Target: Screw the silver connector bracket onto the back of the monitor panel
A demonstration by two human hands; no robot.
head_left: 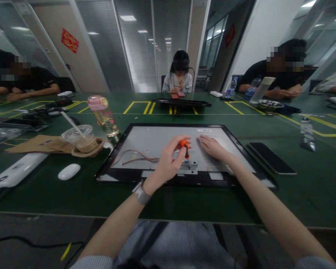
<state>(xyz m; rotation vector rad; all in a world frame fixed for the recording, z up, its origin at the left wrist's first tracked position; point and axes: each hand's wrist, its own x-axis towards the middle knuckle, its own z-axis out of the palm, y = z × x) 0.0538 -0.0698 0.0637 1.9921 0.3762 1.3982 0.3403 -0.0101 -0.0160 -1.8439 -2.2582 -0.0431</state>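
Note:
A flat display panel (140,138) with a black frame and a grey back lies on the green table. My left hand (172,157) is closed round an orange and black screwdriver (185,146). The screwdriver stands nearly upright, its tip down at a small metal bracket (190,167) near the panel's front edge. Whether the tip sits in a screw is too small to tell. My right hand (212,147) lies flat on the grey back, right of the screwdriver, fingers stretched out. Thin coloured wires (136,155) run across the panel to the left of the bracket.
Left of the panel are a pink-lidded bottle (102,114), an iced drink cup (81,138), a white mouse (69,172) and a white device (18,170). To the right lies a black phone (271,158). A dark panel (182,102) lies beyond. Several people sit around the table.

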